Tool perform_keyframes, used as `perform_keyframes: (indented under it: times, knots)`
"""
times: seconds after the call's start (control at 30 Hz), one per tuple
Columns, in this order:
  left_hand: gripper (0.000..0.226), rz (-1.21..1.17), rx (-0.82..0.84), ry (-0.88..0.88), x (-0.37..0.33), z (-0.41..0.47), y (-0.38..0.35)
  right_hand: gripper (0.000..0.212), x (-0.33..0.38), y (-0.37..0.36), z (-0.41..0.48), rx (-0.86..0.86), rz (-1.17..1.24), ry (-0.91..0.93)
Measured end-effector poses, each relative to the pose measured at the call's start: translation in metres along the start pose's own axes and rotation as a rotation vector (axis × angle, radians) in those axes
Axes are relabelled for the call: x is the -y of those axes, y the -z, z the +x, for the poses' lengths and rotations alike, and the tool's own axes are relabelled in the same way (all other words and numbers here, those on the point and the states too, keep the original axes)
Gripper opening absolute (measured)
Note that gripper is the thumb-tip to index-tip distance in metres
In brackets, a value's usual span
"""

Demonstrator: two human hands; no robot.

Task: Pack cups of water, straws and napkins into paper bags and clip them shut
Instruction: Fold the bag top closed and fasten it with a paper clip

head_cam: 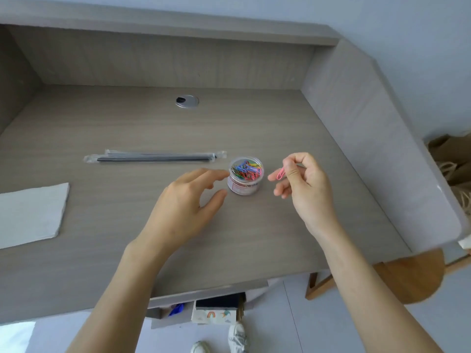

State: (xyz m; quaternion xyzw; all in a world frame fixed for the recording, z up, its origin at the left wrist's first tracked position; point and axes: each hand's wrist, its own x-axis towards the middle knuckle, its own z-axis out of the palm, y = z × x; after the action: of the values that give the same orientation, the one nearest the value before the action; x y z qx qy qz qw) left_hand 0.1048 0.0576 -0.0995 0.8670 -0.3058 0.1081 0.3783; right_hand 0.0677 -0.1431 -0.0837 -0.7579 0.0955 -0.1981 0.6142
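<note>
Pinching a pink paper clip (280, 173) between thumb and forefinger, the right hand (309, 189) hovers just right of the open jar of paper clips (246, 178); the left hand (188, 197), relaxed and holding nothing, sits just beside the jar's other side. Clipping looks like the step in hand; brown paper bags (444, 155) lie beyond the edge of the tabletop (254, 238), right of the right hand, so the clip would next need to travel there and slide over a folded bag top.
</note>
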Motion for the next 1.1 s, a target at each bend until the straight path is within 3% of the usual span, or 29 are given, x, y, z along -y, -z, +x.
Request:
perform_keyframes:
  times: [0.3,0.53,0.7,0.93,1.1]
  knots:
    - [0.031,-0.032,0.084,-0.173,-0.064,-0.023,-0.041,0.026,-0.006,0.073,-0.069,-0.016,0.025,0.047]
    - [0.038,-0.058,0.148,-0.271,-0.184,-0.046,-0.117,0.025,-0.016,0.198,-0.14,-0.036,-0.052,0.116]
    - [0.048,-0.019,0.256,-0.344,-0.279,-0.061,-0.206,0.02,-0.046,0.321,-0.2,-0.195,-0.127,0.031]
    - [0.036,-0.037,0.568,-0.448,-0.39,-0.052,-0.333,0.018,-0.079,0.462,-0.253,-0.416,-0.285,-0.096]
    - [0.04,-0.08,0.682,-0.52,-0.447,-0.031,-0.425,0.024,-0.114,0.55,-0.26,-0.56,-0.331,-0.16]
